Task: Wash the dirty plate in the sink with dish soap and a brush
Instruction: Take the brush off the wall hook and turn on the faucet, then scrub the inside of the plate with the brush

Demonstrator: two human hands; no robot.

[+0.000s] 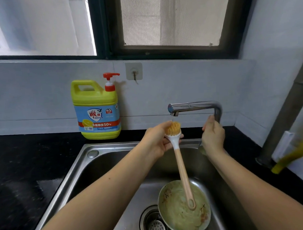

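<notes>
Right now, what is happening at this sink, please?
A person is getting ready to wash up. The left hand holds the brush by its head, bristles up, just under the spout of the faucet. The right hand grips the faucet at its upright part. The dirty plate lies in the sink beside the drain, not yet scrubbed. The soap bottle stands on the counter behind the sink, with no hand on it.
</notes>
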